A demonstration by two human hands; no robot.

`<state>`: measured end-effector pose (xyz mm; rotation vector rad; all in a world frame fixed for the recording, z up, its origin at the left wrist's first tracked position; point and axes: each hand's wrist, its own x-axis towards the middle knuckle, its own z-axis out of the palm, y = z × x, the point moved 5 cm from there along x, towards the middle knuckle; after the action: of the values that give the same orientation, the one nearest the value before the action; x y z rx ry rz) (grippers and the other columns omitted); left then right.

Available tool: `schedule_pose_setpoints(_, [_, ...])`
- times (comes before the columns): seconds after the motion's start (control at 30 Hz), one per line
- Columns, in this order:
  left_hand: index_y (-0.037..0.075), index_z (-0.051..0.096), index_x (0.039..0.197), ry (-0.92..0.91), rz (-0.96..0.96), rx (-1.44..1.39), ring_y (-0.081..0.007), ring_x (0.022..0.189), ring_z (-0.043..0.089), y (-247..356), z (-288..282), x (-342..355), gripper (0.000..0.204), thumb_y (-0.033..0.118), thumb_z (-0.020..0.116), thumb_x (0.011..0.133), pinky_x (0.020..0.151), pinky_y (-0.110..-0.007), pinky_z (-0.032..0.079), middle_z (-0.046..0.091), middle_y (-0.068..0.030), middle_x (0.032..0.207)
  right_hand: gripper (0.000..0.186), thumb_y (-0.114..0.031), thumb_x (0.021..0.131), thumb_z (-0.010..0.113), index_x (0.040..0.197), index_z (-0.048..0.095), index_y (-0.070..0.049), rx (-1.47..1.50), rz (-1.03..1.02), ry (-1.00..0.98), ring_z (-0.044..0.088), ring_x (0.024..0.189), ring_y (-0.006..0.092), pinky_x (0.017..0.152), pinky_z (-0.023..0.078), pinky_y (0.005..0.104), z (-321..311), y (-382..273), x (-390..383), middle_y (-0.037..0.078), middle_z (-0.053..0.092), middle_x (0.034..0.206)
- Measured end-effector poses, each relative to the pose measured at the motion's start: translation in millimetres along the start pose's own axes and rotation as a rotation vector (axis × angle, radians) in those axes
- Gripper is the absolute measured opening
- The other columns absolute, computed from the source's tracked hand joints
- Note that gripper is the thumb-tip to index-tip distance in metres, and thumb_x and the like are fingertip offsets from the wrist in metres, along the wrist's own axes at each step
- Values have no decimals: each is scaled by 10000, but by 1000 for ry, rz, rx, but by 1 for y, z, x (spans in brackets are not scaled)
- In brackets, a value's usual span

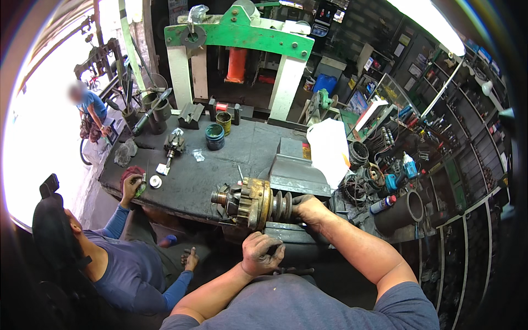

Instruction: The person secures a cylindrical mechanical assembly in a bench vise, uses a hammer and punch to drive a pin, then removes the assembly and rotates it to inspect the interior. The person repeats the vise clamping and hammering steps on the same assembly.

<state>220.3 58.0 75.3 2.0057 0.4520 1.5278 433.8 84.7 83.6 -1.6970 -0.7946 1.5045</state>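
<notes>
Gear-and-shaft assembly at a bench vise, front edge of the workbench. The assembly lies crosswise; its coiled end reaches the vise gap, while its brass-coloured toothed hub projects to the left. The right hand meets the coiled end; with its fingertips hidden, whether they encircle it cannot be told. The left hand curls loosely before the vise, contents uncertain. Poor support could let the overhanging hub tip over the edge; a sudden turn could pinch the right fingers. Bare benchtop extends behind and left; a white bag crowds the vise's rear, a co-worker's hand the left forearm.
</notes>
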Motion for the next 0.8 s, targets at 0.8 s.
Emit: schedule_pose_setpoints(0.8, [127, 758, 990, -70, 108, 146, -244, 845, 720, 23, 19, 12, 238, 176, 866, 785, 789, -387, 557, 737, -42, 918, 221, -199, 931, 830, 1011, 810, 6, -26, -36, -14, 685, 810, 149, 755, 526, 315, -4, 2, 4, 70, 776, 939])
